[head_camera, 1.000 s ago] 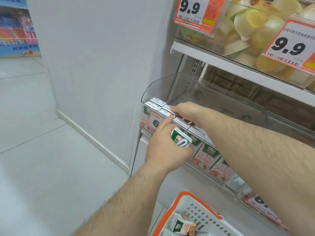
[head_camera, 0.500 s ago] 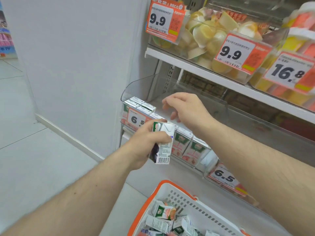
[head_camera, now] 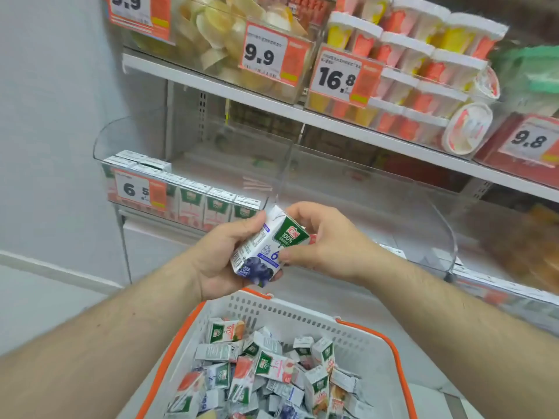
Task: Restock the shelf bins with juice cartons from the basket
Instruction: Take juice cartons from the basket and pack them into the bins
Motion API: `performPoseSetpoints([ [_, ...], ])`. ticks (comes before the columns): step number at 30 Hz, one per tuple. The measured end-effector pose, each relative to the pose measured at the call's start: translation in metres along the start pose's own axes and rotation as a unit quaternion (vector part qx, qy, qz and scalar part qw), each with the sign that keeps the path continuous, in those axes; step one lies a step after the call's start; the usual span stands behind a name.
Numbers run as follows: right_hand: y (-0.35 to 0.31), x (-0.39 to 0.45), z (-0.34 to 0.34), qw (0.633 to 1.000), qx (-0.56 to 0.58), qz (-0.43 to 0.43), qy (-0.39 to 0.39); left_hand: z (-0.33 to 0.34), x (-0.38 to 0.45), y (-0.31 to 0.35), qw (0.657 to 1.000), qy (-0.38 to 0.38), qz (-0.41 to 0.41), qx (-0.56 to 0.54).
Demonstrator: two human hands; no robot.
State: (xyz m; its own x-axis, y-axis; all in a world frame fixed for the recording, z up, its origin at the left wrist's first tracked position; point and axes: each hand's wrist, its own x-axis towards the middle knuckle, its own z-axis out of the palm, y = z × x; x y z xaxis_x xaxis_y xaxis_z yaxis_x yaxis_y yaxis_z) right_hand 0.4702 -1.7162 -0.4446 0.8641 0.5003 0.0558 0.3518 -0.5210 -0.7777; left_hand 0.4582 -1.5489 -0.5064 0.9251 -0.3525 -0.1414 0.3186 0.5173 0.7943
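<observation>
Now joined by the right hand (head_camera: 325, 246), the left hand (head_camera: 223, 255) grips the tilted blueberry carton (head_camera: 266, 252) between both.

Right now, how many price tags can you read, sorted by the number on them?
9.9 tags: 2
16.8 tag: 1
9.8 tag: 1
6.5 tag: 1
Total: 5
</observation>
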Motion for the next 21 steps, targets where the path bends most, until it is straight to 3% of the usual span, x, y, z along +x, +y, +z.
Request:
performPoseSetpoints([
  [6,0.034,-0.06,-0.037,0.991,0.102,0.026,0.084,0.04,0.014,-0.03,0.994,-0.076,-0.08,0.023],
  [11,0.055,-0.089,-0.054,0.977,0.132,0.057,0.155,0.085,0.032,-0.056,0.993,-0.037,-0.114,-0.021],
  [15,0.075,-0.107,-0.077,0.964,0.179,0.077,0.182,0.117,0.047,-0.074,0.991,-0.039,-0.12,-0.039],
  [21,0.102,-0.12,-0.121,0.972,0.119,0.047,0.196,0.16,0.078,-0.098,0.995,-0.044,-0.084,-0.043],
])
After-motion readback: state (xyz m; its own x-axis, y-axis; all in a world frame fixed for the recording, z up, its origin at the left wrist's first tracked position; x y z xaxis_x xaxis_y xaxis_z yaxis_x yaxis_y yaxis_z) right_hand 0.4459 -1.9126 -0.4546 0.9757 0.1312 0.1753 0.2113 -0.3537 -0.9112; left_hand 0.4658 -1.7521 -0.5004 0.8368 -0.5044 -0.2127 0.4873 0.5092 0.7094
